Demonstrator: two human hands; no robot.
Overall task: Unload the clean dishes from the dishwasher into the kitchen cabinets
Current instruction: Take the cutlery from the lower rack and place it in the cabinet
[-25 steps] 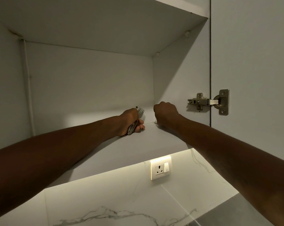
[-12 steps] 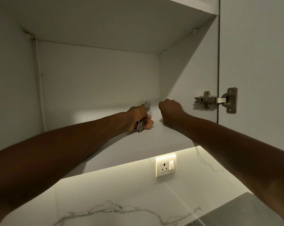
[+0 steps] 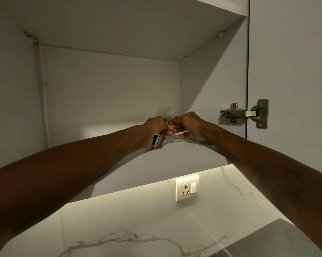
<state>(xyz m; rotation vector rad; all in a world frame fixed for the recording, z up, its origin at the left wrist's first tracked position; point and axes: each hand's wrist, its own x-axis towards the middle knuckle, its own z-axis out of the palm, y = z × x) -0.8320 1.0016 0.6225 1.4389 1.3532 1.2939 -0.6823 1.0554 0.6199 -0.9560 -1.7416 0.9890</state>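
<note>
Both my arms reach up into an open white wall cabinet [image 3: 108, 93]. My left hand [image 3: 154, 129] grips a bundle of metal forks [image 3: 169, 114]; the tines stick up above the fist and the handles poke out below it. My right hand [image 3: 188, 127] has come against the left and pinches one thin handle from the bundle, fingers curled round it. Both hands hover just over the cabinet's bottom shelf [image 3: 175, 158], near its right rear corner. What lies on the shelf behind the hands is hidden.
The cabinet door [image 3: 289, 62] stands open at the right on a metal hinge [image 3: 249, 113]. An upper shelf [image 3: 119, 25] roofs the compartment. Below are a lit marble backsplash [image 3: 138, 229] with a wall socket [image 3: 187, 188].
My right hand left the shelf's right corner and moved left to the bundle, taking hold of one piece. My left hand rose slightly with the forks. The camera shifted.
</note>
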